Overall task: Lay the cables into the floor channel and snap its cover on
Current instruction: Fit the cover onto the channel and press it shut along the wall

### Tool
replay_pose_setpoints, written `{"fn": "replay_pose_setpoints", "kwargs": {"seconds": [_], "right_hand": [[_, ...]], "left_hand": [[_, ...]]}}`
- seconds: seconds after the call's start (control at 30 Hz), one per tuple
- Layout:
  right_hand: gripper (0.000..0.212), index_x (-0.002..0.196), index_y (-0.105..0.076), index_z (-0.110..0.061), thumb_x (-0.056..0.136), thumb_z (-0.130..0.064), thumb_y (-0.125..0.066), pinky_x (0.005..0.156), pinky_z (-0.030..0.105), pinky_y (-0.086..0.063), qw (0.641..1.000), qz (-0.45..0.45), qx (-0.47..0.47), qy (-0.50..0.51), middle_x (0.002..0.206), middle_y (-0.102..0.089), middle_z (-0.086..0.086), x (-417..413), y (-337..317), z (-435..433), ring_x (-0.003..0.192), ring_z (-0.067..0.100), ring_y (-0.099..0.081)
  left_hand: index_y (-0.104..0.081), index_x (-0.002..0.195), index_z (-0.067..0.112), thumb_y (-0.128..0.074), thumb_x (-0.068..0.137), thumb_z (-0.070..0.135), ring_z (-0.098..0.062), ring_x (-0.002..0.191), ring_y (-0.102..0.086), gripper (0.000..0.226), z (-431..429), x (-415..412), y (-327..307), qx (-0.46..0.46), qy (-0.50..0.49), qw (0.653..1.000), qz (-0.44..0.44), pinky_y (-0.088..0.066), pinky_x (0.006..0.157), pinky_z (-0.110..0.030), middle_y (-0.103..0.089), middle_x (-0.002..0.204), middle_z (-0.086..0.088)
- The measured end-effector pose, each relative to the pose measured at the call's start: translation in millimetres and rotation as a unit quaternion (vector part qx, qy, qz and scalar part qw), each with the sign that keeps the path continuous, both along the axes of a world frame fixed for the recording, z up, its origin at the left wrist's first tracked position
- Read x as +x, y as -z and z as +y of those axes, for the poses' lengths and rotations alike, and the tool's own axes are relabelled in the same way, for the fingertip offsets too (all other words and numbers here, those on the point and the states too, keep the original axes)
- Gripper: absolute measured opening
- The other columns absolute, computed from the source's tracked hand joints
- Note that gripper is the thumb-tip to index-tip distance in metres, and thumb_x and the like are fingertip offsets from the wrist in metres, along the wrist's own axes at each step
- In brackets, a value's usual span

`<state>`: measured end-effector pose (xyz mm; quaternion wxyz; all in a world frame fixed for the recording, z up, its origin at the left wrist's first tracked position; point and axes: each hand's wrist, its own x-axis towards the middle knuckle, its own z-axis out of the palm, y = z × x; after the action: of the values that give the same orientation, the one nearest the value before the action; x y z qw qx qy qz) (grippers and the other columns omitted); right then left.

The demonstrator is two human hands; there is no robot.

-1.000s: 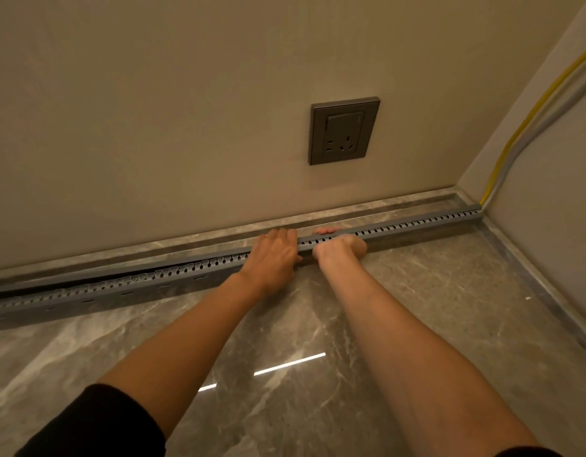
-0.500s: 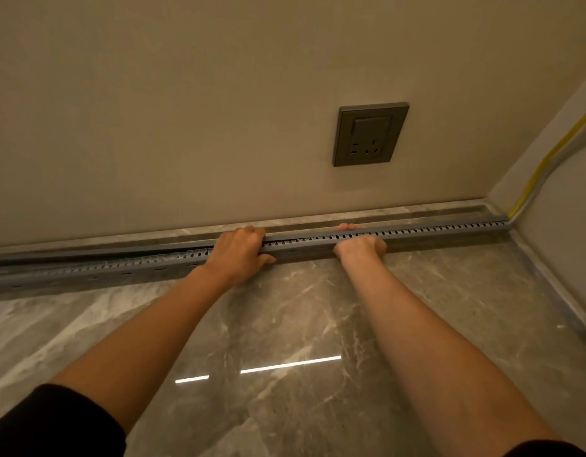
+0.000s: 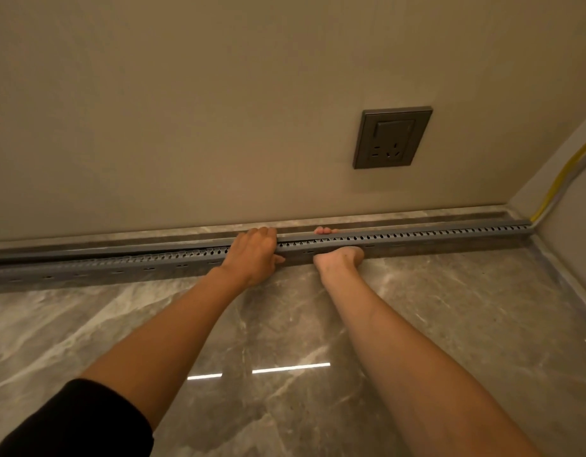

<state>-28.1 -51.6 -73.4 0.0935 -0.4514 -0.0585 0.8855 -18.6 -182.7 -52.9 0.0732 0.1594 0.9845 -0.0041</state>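
Observation:
A long grey slotted floor channel runs along the foot of the wall from the left edge to the right corner. Its grey cover sits on top to the right of my hands; left of them the cover lies raised off the channel with a dark gap. My left hand lies palm down over the channel, fingers curled over the top. My right hand grips the channel, fingertips showing behind it. A yellow cable and a grey one enter the channel at the corner. Cables inside are hidden.
A dark wall socket is mounted above the channel to the right. Polished grey marble floor spreads in front, with a marble skirting strip along the wall. A side wall closes the right corner.
The view has swung left, so the socket and corner sit further right in frame. My left hand slid left along the channel, then back towards my right hand.

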Motion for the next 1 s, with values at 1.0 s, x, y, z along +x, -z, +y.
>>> {"fn": "replay_pose_setpoints", "kwargs": {"seconds": [1.0], "right_hand": [[0.041,0.066,-0.042,-0.010,0.098,-0.018,-0.016,0.048,0.028,-0.040,0.997,0.030,0.001,0.069,0.060,-0.042,0.007,-10.4,4.1,-33.0,0.048,0.020,-0.039]], "left_hand": [[-0.053,0.117,0.004,-0.054,0.093,0.034,-0.032,0.110,-0.056,0.038,-74.5,2.3,8.9,0.064,0.025,0.997,0.021,-0.044,0.091,-0.039,-0.059,0.122,-0.015]]}}
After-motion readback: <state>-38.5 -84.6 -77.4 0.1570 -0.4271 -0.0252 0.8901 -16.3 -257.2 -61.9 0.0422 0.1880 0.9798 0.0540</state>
